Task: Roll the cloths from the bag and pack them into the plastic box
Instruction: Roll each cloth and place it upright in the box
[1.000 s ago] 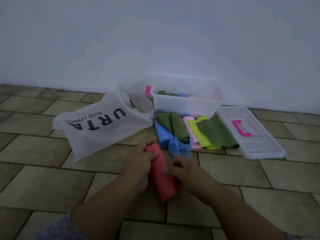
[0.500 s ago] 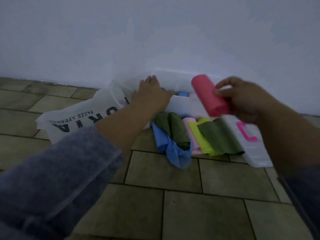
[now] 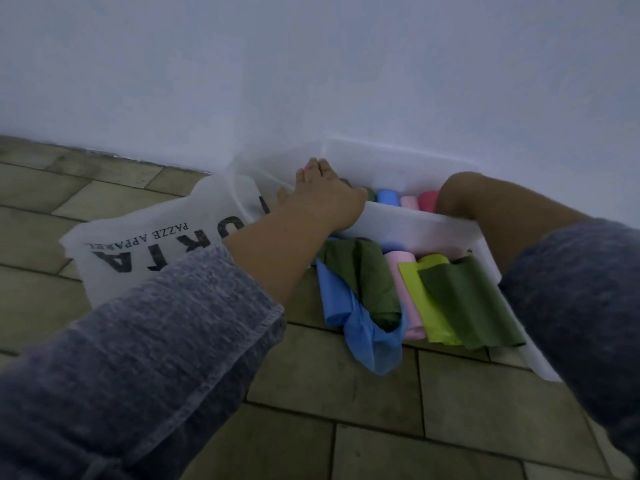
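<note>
Tiled floor (image 3: pixel 374 386) against a pale wall (image 3: pixel 311 64), dim light. Far left, a white plastic bag (image 3: pixel 138 247) with dark lettering lies on its side, mouth toward the box. Person's left hand (image 3: pixel 323 199) reaches over the near left corner of the clear plastic box (image 3: pixel 408 230), palm down, fingers spread flat and apart, holding nothing that can be seen. Grey sleeve (image 3: pixel 145 358) pushed up the forearm.

Inside the box, a row of rolled cloths stands along the near wall: a blue roll (image 3: pixel 387 196), a pink roll (image 3: pixel 409 201), then a red roll (image 3: pixel 428 201). Right hand (image 3: pixel 450 197) dips into the box just beside the red roll; fingers hidden behind the wrist, so grip cannot be told.

On the floor in front of the box, unrolled cloths lie side by side: blue cloth (image 3: pixel 367 337), dark green cloth (image 3: pixel 367 278), pink cloth (image 3: pixel 407 296), lime cloth (image 3: pixel 426 306), olive cloth (image 3: pixel 471 306).
</note>
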Motion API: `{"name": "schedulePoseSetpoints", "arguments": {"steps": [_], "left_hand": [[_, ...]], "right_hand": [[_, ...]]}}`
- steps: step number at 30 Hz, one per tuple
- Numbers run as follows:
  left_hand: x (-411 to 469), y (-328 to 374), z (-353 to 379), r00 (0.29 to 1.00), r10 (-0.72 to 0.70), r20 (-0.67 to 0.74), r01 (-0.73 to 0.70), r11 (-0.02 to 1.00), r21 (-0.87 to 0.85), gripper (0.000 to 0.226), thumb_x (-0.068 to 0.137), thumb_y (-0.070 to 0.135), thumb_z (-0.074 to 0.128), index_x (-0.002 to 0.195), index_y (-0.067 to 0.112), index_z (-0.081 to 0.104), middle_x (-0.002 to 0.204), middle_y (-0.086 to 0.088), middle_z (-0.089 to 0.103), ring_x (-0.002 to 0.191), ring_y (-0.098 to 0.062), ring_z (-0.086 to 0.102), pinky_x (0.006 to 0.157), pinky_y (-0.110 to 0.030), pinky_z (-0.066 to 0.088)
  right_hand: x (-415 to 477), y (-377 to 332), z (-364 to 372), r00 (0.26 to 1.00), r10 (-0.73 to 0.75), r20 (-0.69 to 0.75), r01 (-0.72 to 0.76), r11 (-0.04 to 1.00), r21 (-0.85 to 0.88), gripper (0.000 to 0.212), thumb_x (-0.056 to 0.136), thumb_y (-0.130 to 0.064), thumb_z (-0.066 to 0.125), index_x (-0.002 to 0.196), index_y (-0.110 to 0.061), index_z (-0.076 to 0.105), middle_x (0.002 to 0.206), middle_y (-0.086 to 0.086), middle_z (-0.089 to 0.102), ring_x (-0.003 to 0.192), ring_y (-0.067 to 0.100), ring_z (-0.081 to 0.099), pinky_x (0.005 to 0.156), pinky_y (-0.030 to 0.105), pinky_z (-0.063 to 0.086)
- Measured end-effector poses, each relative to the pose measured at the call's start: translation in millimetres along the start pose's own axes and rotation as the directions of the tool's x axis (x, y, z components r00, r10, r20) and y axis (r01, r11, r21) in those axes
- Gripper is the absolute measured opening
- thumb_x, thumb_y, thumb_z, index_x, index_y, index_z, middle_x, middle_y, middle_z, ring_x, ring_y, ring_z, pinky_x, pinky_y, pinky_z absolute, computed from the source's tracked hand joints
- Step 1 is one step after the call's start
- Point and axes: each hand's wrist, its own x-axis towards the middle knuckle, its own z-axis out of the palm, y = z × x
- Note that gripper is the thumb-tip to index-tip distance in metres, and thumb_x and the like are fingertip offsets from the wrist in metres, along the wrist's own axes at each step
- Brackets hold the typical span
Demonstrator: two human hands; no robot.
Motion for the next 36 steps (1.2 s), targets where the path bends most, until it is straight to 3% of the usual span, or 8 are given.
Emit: {"name": "schedulePoseSetpoints", "arguments": {"steps": [7,17,21,24,27,30,33,36], "left_hand": [[-2,0,-1,1.0,0.0,-0.01,0.0,1.0,0.012,0.085,0.09,0.06,0.03,0.149,0.011,-0.009,0.159,-0.001,-0.011,0.146,-0.025,0.001,0.113,-0.053,0.006],[5,-3,5,1.0,0.011,-0.012,-0.011,1.0,-0.029,0.089,0.088,0.063,0.031,0.149,0.011,-0.008,0.159,-0.001,-0.01,0.145,-0.025,0.006,0.115,-0.053,0.011],[-4,-3,-4,0.999,0.033,0.002,-0.033,0.999,-0.011,0.087,0.089,0.064,0.029,0.149,0.012,-0.006,0.159,-0.001,-0.009,0.145,-0.025,0.006,0.115,-0.053,0.011],[-34,-12,-11,0.991,0.128,-0.05,-0.129,0.991,-0.025,0.082,0.089,0.064,0.031,0.15,0.016,0.006,0.16,-0.002,-0.001,0.143,-0.027,0.014,0.113,-0.05,0.019],[-87,-34,1,0.967,0.24,-0.087,-0.238,0.971,0.04,0.065,0.082,0.06,0.042,0.13,0.017,0.043,0.141,-0.009,0.038,0.115,-0.027,0.047,0.095,-0.044,0.043],[-143,-50,33,0.977,0.175,0.118,-0.195,0.961,0.195,0.051,0.082,0.053,0.051,0.12,0.019,0.047,0.121,-0.007,0.05,0.1,-0.026,0.053,0.085,-0.039,0.047],[-172,-53,72,0.948,0.162,0.273,-0.222,0.954,0.204,0.083,0.083,0.048,0.054,0.147,0.013,0.013,0.141,-0.012,0.036,0.121,-0.029,0.045,0.096,-0.042,0.042],[-182,-56,88,0.927,0.171,0.334,-0.255,0.94,0.226,0.094,0.08,0.051,0.053,0.149,0.017,0.0,0.152,-0.011,0.017,0.135,-0.031,0.024,0.105,-0.048,0.034]], "right_hand": [[6,2,-6,0.984,-0.003,0.177,-0.02,0.992,0.128,0.015,0.083,-0.019,0.066,0.072,-0.01,0.06,0.097,0.017,0.059,0.086,0.032,0.059,0.078,0.038,0.047],[13,2,7,0.97,0.001,0.242,-0.049,0.98,0.192,0.021,0.082,-0.027,0.061,0.088,-0.007,0.063,0.119,0.021,0.058,0.102,0.035,0.055,0.089,0.04,0.043],[-11,-5,8,0.981,-0.067,-0.18,0.103,0.974,0.202,0.032,0.089,-0.022,0.05,0.113,-0.004,0.063,0.126,0.019,0.057,0.115,0.035,0.052,0.093,0.034,0.041],[-54,3,10,0.826,0.075,-0.559,0.234,0.855,0.462,0.029,0.079,-0.011,0.05,0.101,-0.016,0.069,0.11,0.01,0.066,0.104,0.03,0.057,0.086,0.03,0.042],[-99,21,29,0.679,0.202,-0.706,0.292,0.808,0.512,0.028,0.073,-0.007,0.048,0.093,-0.015,0.065,0.099,0.012,0.062,0.093,0.03,0.057,0.078,0.029,0.038],[-124,43,63,0.79,0.262,-0.554,0.08,0.852,0.518,0.022,0.08,-0.019,0.053,0.101,-0.019,0.059,0.105,0.012,0.058,0.097,0.032,0.056,0.08,0.036,0.043],[-135,60,90,0.904,0.337,-0.262,-0.224,0.897,0.381,0.041,0.083,-0.023,0.053,0.123,-0.015,0.048,0.119,0.019,0.052,0.109,0.039,0.052,0.088,0.044,0.045],[-142,61,101,0.935,0.346,-0.08,-0.291,0.875,0.388,0.043,0.081,-0.018,0.054,0.121,-0.005,0.048,0.12,0.019,0.057,0.111,0.037,0.055,0.088,0.038,0.045]]}}
